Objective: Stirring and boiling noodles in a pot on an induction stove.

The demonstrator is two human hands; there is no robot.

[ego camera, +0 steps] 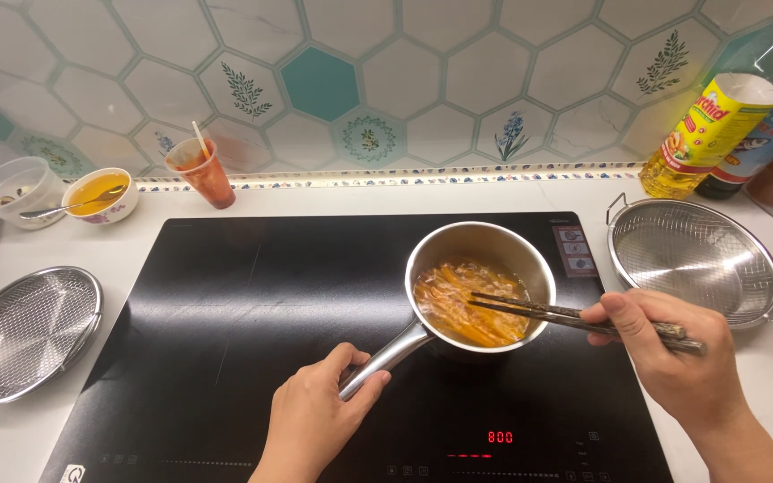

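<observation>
While the left hand (315, 416) curls its fingers (351, 360) closed round the steel handle (385, 358) of a small saucepan (480, 286), the right hand (673, 353) pinches a pair of dark chopsticks (574, 315) between thumb and closed fingers (615, 309), their tips reaching past the fingertips into the orange strips (467, 309) frying in bubbling oil (the pan sits on a black induction hob (225, 322)). Beyond the right fingers lies a steel mesh strainer (695, 259) with oil and sauce bottles (717, 125) behind it; well off from the left fingers rest a second strainer (24, 335), a bowl of yellow liquid (98, 194) and a red-smeared plastic cup (203, 170) by the tiled wall.
</observation>
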